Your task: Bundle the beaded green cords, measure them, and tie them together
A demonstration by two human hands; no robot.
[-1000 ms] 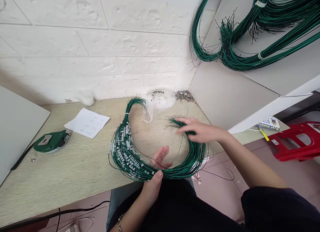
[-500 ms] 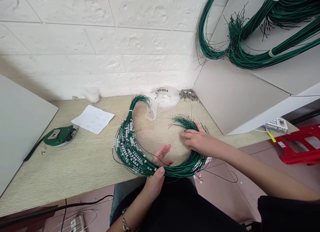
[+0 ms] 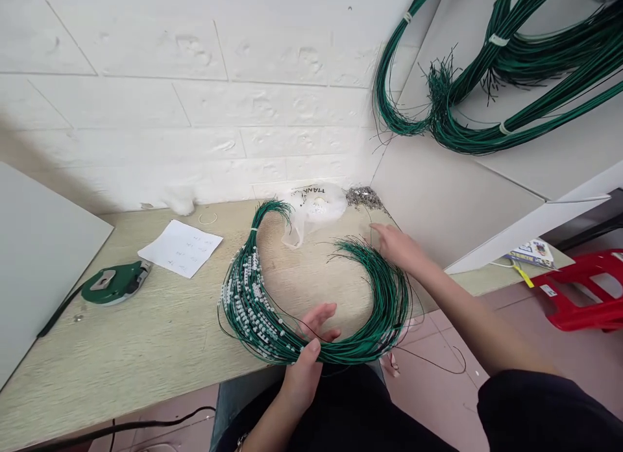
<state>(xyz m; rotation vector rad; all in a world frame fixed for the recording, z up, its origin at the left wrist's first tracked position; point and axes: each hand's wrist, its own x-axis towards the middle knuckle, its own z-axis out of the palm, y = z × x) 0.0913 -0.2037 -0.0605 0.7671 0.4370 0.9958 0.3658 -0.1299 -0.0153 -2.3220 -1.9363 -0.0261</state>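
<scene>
A curved bundle of thin green wires (image 3: 389, 296) rests at the table's front edge, with small white beads (image 3: 250, 302) strung along its left part. A white band ties its upper left end; the right end fans out loose. My left hand (image 3: 310, 348) holds the bundle at its lower middle, thumb over the wires and fingers reaching past the far side. Beyond the loose end, my right hand (image 3: 396, 245) pinches at a single thin wire (image 3: 370, 215) that sticks up near the back corner. Its lower fingers are partly hidden.
Behind the bundle lie a clear plastic bag (image 3: 318, 208) of white beads and a heap of small grey bits (image 3: 364, 197). Leftward are a paper sheet (image 3: 181, 247) and a green tape measure (image 3: 117, 282). More green wire bundles (image 3: 487, 108) hang upper right; a red stool (image 3: 584, 289) stands right.
My right hand has left the bundle's loose end and moved up and back to the single wire. My left hand keeps its hold. The view has tilted slightly upward.
</scene>
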